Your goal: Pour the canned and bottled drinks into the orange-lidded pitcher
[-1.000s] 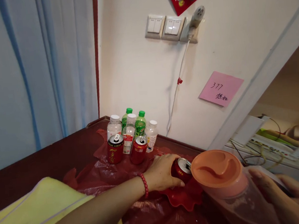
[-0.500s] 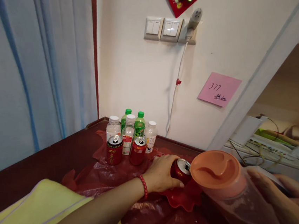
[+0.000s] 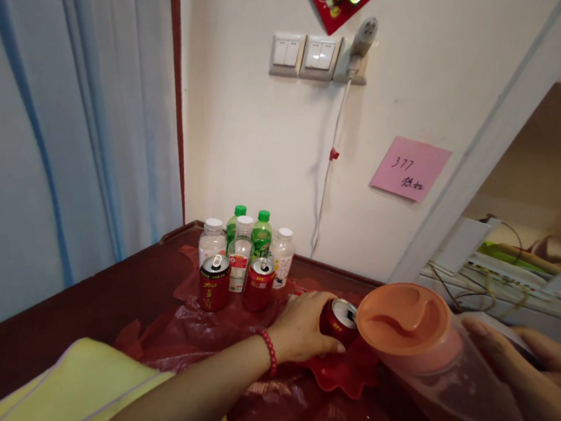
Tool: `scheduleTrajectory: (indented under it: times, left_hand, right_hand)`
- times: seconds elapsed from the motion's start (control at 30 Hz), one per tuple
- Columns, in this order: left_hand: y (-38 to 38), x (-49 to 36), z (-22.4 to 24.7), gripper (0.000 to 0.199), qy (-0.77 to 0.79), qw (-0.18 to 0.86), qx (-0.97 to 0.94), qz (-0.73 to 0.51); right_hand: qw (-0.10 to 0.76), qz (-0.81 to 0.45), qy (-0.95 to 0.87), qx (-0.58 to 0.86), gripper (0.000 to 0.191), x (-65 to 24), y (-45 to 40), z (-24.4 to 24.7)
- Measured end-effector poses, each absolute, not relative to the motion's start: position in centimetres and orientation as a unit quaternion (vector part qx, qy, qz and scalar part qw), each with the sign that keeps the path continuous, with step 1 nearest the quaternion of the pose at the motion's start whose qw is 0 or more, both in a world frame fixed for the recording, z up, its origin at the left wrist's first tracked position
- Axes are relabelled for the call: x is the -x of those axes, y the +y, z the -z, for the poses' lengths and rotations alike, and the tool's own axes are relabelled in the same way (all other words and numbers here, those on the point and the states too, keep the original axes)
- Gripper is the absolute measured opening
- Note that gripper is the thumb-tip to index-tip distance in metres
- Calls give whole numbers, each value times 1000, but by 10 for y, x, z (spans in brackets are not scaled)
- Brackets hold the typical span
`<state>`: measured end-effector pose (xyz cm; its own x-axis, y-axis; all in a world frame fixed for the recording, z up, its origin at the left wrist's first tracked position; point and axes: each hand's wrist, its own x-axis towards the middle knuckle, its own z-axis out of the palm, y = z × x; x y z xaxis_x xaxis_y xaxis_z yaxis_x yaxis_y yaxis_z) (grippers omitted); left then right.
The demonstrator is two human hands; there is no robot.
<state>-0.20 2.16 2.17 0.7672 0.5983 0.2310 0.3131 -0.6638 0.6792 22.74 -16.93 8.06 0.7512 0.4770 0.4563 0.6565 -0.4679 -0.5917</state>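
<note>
My left hand [image 3: 304, 327], a red bead bracelet at its wrist, is closed around an opened red drink can [image 3: 340, 325]. The can leans to the right, its top turned towards a plastic pitcher [image 3: 422, 346] with an orange lid. Gripping the pitcher's handle at the lower right is my right hand [image 3: 528, 365]. The lid hides part of what lies beyond the can. Under the can is a red dish [image 3: 344, 380] with a wavy rim. Two more red cans, a darker one [image 3: 215, 284] and a brighter one [image 3: 259, 285], stand upright to the left.
Behind the cans stand several bottles, some clear with white caps [image 3: 282, 256], others green-capped [image 3: 261, 232]. Crumpled red plastic sheeting [image 3: 187, 325] covers part of the dark table [image 3: 95, 298]. A yellow cloth [image 3: 80, 395] lies at the left front. A white cord [image 3: 328, 186] hangs along the wall.
Almost nothing differs. Both hands keep hold of the can and the pitcher in the same places; the view has shifted only very slightly.
</note>
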Motion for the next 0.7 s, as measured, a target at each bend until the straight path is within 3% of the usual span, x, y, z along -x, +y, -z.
scheduleTrajectory:
  times: [0.7]
  left_hand:
    - [21, 1, -22, 76, 259, 324, -880, -231]
  right_hand:
    - [365, 43, -334, 868, 76, -241, -172, -79]
